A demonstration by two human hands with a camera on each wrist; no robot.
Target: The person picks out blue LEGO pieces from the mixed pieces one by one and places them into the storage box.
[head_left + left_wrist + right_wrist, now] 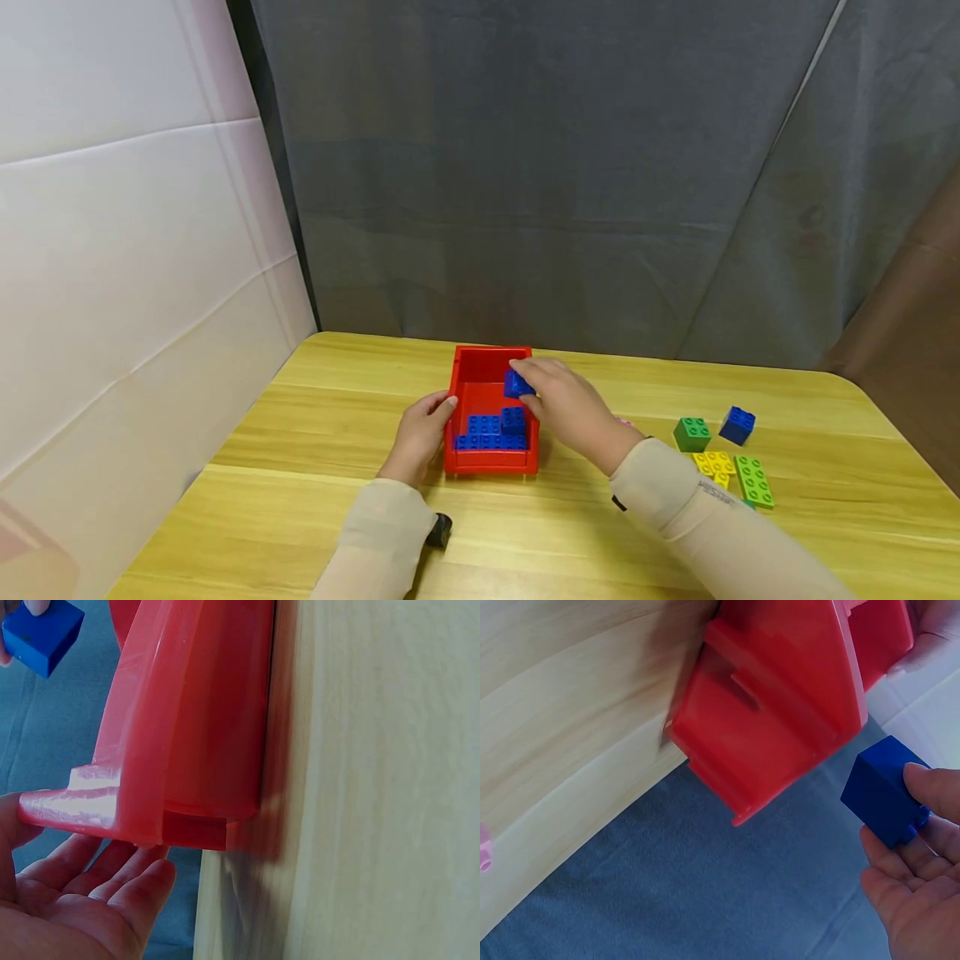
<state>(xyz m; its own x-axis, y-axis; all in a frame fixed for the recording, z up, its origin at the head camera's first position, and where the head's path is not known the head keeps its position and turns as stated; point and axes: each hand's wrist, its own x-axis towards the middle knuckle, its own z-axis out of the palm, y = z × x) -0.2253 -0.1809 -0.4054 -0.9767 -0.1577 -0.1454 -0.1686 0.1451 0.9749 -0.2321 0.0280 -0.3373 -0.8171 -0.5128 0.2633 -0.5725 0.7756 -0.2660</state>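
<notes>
A red plastic bin (491,463) stands on the wooden table, with several blue bricks (483,424) lying side by side in its near end. My left hand (417,435) grips the bin's left rim, thumb on top and fingers beneath the lip in the left wrist view. Over the bin's right side, my right hand (573,410) pinches a small blue building brick (517,384) between thumb and fingers. In the right wrist view this brick (883,787) is tilted, its studs turned toward the fingers, apart from the bin's wall (780,712).
To the right lie a dark green brick (692,434), another blue brick (738,425), yellow bricks (718,461) and a long light green brick (754,482). A pink brick (625,422) shows partly behind the right wrist. A grey curtain (525,183) hangs behind the table.
</notes>
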